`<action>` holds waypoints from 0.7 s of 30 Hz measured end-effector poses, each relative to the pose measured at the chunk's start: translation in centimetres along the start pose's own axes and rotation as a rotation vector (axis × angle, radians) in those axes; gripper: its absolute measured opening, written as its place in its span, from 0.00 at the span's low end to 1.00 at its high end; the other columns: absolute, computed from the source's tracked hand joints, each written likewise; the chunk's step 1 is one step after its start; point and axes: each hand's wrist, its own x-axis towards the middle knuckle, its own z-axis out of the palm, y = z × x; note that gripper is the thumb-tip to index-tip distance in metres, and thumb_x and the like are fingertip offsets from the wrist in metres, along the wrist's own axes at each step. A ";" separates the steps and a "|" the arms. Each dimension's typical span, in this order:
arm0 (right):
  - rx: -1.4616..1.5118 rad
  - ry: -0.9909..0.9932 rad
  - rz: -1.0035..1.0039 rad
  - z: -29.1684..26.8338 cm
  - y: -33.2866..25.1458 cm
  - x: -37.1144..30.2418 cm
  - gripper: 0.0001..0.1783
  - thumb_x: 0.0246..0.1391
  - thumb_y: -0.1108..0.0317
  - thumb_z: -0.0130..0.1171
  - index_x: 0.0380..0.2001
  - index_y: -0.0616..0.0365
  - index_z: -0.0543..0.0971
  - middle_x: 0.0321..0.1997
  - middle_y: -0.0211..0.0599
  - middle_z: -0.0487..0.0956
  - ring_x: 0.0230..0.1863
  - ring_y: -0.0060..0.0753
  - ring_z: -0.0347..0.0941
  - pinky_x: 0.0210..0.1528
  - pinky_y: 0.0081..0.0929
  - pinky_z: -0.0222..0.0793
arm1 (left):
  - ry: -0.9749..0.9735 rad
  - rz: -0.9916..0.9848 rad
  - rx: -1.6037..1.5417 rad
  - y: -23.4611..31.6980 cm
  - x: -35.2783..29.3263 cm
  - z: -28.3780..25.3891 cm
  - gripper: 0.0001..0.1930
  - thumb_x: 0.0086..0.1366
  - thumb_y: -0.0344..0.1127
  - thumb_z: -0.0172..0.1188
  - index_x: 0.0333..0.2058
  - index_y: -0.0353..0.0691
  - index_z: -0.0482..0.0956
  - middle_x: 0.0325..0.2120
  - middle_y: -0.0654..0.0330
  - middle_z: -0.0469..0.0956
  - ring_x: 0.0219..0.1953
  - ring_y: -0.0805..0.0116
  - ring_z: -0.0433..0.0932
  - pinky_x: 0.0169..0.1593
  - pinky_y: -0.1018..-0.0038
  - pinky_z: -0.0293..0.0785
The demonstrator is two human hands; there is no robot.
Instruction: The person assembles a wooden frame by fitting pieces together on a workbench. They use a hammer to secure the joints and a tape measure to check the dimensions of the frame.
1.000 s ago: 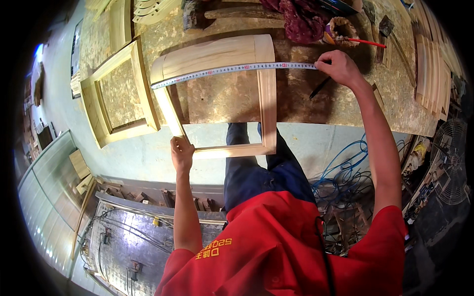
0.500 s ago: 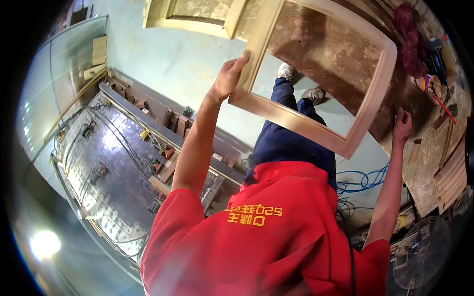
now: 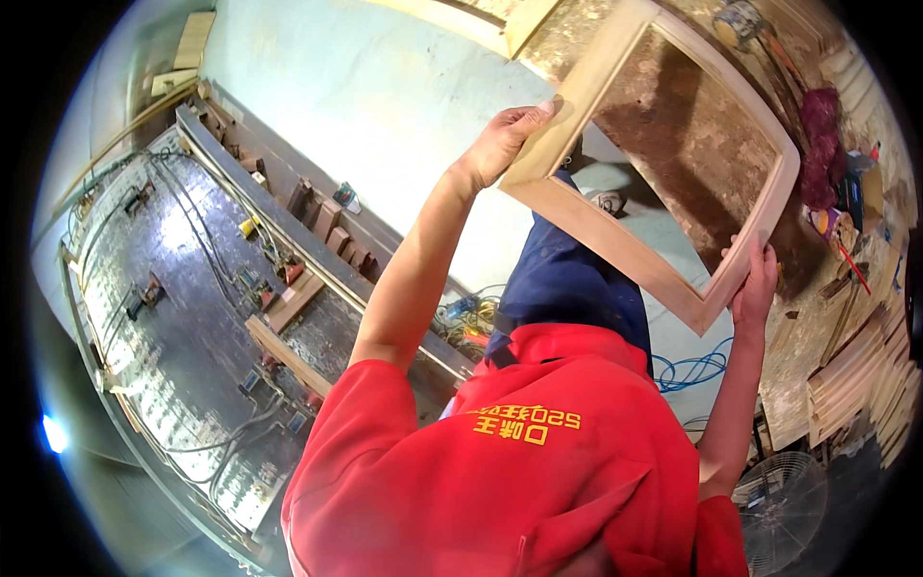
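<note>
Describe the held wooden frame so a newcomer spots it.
Start at the red shirt, low centre. Up and right, a pale wooden frame spans between left hand and right hand. Unlike the cropped frame at the top edge, it is held.

Woodworking workshop, worn workbench (image 3: 786, 380), stacked wooden strips (image 3: 854, 373), wooden frame (image 3: 613, 242), coiled blue hose (image 3: 694, 373)

On my feed, the frame (image 3: 625, 253) sits between my left hand (image 3: 502, 146) and right hand (image 3: 755, 287), before the workbench (image 3: 788, 356). On that bench, right of the frame, lies a cloth (image 3: 820, 144), with strips (image 3: 851, 380) nearer me. A machine table (image 3: 178, 322) is left; a fan (image 3: 786, 508), lower right.
</note>
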 end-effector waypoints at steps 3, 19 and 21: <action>-0.007 0.035 0.014 -0.3 0.2 0.2 0.23 0.68 0.55 0.56 0.55 0.62 0.70 0.45 0.39 0.78 0.37 0.29 0.77 0.41 0.24 0.75 | -0.113 0.052 -0.333 -3.2 -1.6 -0.9 0.31 0.73 0.58 0.53 0.56 0.33 0.76 0.46 0.58 0.82 0.45 0.72 0.80 0.52 0.74 0.75; 0.365 -0.275 -0.323 -1.8 -11.3 -0.7 0.29 0.71 0.60 0.45 0.70 0.59 0.61 0.61 0.49 0.74 0.56 0.39 0.77 0.58 0.33 0.77 | -0.269 0.694 -0.143 10.5 -2.4 4.5 0.41 0.56 0.36 0.57 0.71 0.40 0.58 0.67 0.55 0.62 0.63 0.56 0.67 0.67 0.58 0.59; 0.389 -0.075 -0.456 0.1 -12.2 -0.4 0.29 0.71 0.57 0.46 0.69 0.60 0.63 0.61 0.50 0.75 0.57 0.42 0.77 0.60 0.36 0.75 | 0.198 1.073 0.683 14.0 0.2 5.3 0.37 0.56 0.34 0.60 0.68 0.42 0.65 0.58 0.53 0.70 0.58 0.53 0.70 0.64 0.58 0.64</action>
